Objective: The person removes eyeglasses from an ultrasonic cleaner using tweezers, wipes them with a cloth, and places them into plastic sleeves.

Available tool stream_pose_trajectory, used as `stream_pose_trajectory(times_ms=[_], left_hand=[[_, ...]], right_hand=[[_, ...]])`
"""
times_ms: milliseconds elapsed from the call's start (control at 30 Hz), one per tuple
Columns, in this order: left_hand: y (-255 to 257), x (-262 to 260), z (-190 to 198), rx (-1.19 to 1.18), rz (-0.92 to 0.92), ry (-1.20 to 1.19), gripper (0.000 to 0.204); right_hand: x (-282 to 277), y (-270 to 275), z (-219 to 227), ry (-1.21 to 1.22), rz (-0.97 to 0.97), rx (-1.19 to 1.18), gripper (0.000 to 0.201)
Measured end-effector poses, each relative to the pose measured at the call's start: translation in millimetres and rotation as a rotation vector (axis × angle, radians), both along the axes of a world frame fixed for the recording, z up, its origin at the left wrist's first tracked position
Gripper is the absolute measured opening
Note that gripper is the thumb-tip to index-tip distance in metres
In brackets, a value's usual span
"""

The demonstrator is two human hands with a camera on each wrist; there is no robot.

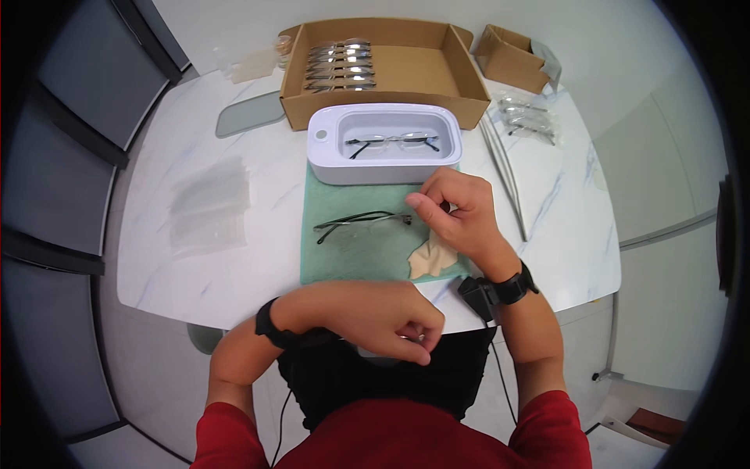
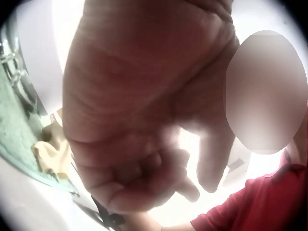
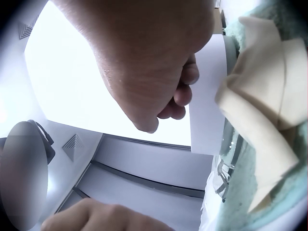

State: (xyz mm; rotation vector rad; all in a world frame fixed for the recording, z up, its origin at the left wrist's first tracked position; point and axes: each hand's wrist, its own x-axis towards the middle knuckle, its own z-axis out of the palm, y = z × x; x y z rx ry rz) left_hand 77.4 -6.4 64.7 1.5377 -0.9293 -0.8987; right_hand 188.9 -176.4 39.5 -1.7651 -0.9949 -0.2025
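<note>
My left hand (image 1: 383, 320) is held over the table's front edge, its fingers loosely bent; in the left wrist view the thumb stands apart from them. A small shiny spot shows between its fingers in the head view, too small to tell what it is. My right hand (image 1: 461, 207) hovers above the right side of the green mat (image 1: 324, 266), fingers loosely curled, with nothing seen in them. Below it lies a cream cleaning cloth (image 1: 432, 258). To its left a pair of eyeglasses (image 1: 363, 221) lies on the mat, dark temples crossed.
A white ultrasonic cleaner (image 1: 375, 172) holds another pair of glasses (image 1: 391, 141). Behind it a cardboard box (image 1: 414, 62) contains several glasses in a row. Clear plastic sleeves (image 1: 211, 207) lie at left, bagged glasses (image 1: 527, 121) and a small carton (image 1: 512, 59) at back right.
</note>
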Motion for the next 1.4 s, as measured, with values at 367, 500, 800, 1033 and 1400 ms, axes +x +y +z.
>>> stream_pose_trajectory(times_ms=[367,500,800,1033,1400], left_hand=[[36.2,-14.5,11.5,-0.147,0.377,-0.099,0.019],[54.5,-41.1,12.1,-0.169,0.707,-0.327,0.016],[163.7,-44.1,-17.5,0.575,1.55,-0.609,0.021],[184.8,-51.7,-20.1,1.209,1.372,-0.751,0.034],[182.1,-47.0,-19.7,1.142,1.399,-0.553,0.037]], right_hand=[[-1.0,0.8,11.6,-0.254,-0.125,-0.014,0.019],[-8.6,13.7,5.7,-0.157,-0.037,-0.201,0.016],[-13.9,10.2,10.1,-0.076,-0.014,-0.369,0.021],[-7.8,6.5,-0.8,-0.084,-0.028,-0.402,0.018],[-5.7,2.0,-6.3,-0.069,0.105,-0.37,0.017]])
